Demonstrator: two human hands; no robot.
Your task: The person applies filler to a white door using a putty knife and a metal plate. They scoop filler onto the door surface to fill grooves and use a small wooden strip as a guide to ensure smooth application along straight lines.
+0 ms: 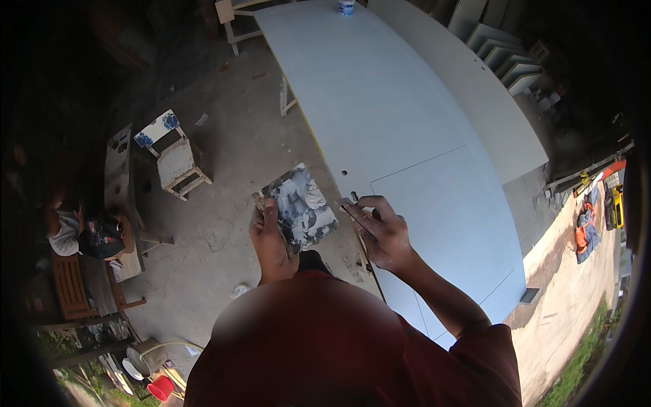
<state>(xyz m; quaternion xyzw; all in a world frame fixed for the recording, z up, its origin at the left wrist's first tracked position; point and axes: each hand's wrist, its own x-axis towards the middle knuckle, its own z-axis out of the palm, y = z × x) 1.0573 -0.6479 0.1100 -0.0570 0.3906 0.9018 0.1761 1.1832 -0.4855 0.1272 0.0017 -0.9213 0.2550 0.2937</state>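
My left hand grips a square putty board by its left edge, with the thumb on top. White and grey putty is smeared over the board, with a thicker white lump near its right side. My right hand is closed around a scraper, most of which the fingers hide. The scraper's blade points toward the board and stands a little apart from it. Beneath my right hand lies a long pale blue panel, with two small dark holes near its left edge and thin rectangular lines across it. I cannot tell whether this hand touches the panel.
A second pale panel lies beyond the first. A white-and-blue tub stands at the far end. On the left are a paint-stained chair, a bench and another person. Several boards lean at the far right.
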